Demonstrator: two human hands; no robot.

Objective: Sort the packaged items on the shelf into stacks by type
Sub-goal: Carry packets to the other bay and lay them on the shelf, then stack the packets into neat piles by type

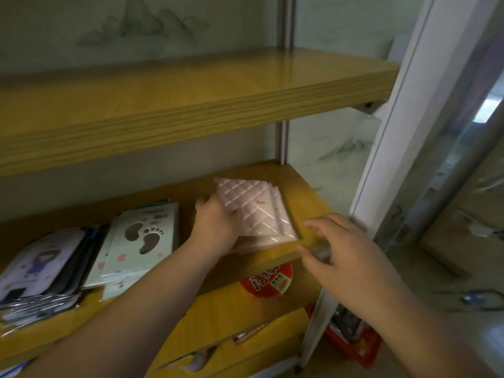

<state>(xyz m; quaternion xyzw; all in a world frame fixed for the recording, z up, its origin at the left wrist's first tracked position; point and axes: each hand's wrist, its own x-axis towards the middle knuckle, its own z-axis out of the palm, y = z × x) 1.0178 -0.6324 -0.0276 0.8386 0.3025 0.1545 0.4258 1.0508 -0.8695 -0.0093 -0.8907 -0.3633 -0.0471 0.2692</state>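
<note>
Wooden shelf (305,192) boards fill the view, and the action sits at the right front corner of the middle one. Pink quilted packs (256,211) lie stacked there, long axis running from the front edge back toward the wall. Left hand (218,227) curls onto the stack's left edge, gripping it. Right hand (338,249) hovers loose and empty just off the front edge, fingers spread. Footprint packs (139,241) wait further left; the left hand is nearer those.
</note>
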